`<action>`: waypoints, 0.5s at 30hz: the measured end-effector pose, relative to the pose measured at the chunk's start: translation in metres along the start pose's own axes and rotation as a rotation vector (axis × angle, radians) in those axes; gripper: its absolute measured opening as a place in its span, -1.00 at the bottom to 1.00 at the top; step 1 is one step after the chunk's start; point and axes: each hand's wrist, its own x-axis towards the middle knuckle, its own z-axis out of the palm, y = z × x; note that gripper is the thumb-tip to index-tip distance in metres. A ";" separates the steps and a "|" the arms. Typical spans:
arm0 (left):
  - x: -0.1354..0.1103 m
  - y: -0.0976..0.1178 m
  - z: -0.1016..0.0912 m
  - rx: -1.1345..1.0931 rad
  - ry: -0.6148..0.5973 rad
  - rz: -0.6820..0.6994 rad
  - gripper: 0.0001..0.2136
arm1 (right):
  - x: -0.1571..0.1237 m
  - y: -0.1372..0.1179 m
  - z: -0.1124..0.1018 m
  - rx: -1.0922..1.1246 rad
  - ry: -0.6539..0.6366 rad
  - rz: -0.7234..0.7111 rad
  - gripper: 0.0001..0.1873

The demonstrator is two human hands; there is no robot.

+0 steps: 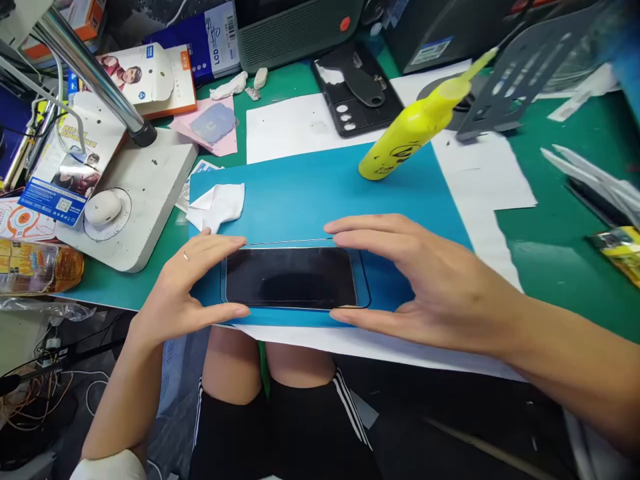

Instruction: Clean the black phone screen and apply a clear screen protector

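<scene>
A dark-screened phone lies flat on a blue mat near the table's front edge. Over it sits a thin clear sheet with a black rim, shifted slightly to the right of the screen. My left hand grips the left end, index finger on the far edge and thumb on the near edge. My right hand grips the right end the same way. I cannot tell whether the sheet is touching the screen or held just above it.
A yellow squeeze bottle lies tilted at the mat's far right. A crumpled white wipe sits at the mat's left. A white stand base with a metal pole stands at left. A black phone case, white paper sheets and boxes lie behind.
</scene>
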 end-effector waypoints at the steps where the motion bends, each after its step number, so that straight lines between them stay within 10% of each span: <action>1: 0.000 -0.001 0.001 -0.011 -0.003 0.004 -0.26 | 0.000 -0.001 -0.002 -0.005 -0.006 0.003 -0.30; 15: 0.000 -0.002 0.012 0.039 -0.102 0.042 -0.34 | -0.010 -0.007 -0.005 -0.123 -0.167 0.157 -0.18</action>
